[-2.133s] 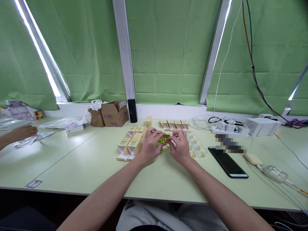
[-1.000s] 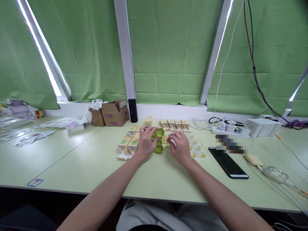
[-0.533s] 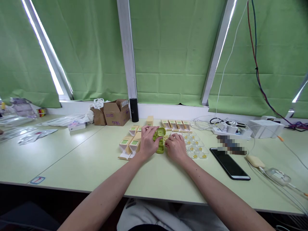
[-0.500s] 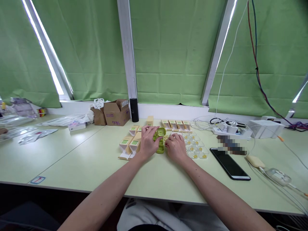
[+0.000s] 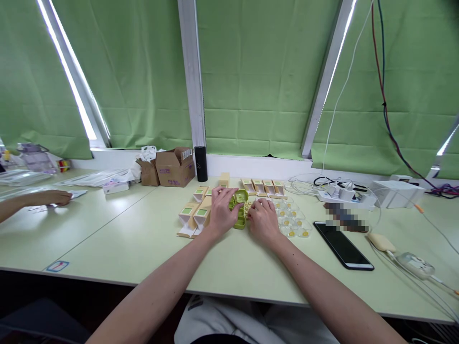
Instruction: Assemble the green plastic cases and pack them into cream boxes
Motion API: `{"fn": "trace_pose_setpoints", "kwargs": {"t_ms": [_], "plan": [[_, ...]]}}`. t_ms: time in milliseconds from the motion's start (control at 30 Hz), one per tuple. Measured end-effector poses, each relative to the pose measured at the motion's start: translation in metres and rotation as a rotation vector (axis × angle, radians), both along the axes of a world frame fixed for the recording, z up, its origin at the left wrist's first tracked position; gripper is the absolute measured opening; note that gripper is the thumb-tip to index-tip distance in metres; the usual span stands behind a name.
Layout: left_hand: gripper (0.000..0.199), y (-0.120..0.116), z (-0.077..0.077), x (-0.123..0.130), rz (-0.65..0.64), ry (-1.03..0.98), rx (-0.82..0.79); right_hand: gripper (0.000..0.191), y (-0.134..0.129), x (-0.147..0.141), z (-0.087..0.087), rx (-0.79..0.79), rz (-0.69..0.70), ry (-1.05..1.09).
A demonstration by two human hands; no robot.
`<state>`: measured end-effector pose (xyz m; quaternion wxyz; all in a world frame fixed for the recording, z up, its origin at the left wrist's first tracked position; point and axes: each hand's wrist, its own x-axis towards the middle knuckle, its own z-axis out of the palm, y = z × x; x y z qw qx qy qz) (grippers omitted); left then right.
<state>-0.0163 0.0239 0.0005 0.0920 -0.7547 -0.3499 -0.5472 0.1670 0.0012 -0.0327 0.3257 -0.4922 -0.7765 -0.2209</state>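
Note:
My left hand [image 5: 224, 210] pinches a small green square case [image 5: 241, 196], its hollow side facing me, just above the table. Beneath it stand more green cases [image 5: 239, 223] in a short column. My right hand [image 5: 263, 217] rests just to the right, fingers curled down at a group of small pale yellow pieces [image 5: 247, 206]; whatever its fingertips hold is hidden. Right of that hand lie rows of clear plastic shells with yellow centres [image 5: 292, 222]. Left of my left hand are open cream cartons with green labels [image 5: 187, 212].
More open cartons [image 5: 263, 186] line the back. A phone [image 5: 343, 244], power strip [image 5: 346, 196] and cables lie at right. A cardboard box [image 5: 175, 167] and black cylinder [image 5: 201, 164] stand behind. Another person's hand [image 5: 57, 197] is over plastic packets at far left.
Another person's hand and forearm have come further into view at the far left. My hands have stayed almost in place; the view has shifted slightly.

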Motion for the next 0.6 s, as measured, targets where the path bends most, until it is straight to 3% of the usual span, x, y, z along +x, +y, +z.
{"fn": "trace_pose_setpoints", "kwargs": {"t_ms": [133, 300, 600], "plan": [[0.044, 0.001, 0.000, 0.000, -0.022, -0.089, -0.067, 0.018, -0.006, 0.005, 0.001, -0.002, 0.054, 0.011], [0.040, 0.005, 0.001, -0.001, -0.118, -0.281, -0.282, 0.019, -0.007, 0.017, 0.009, 0.053, 0.045, 0.200], [0.050, 0.002, 0.009, 0.003, -0.572, -0.699, -0.820, 0.016, -0.010, 0.019, 0.014, -0.033, 0.033, 0.355]]}}
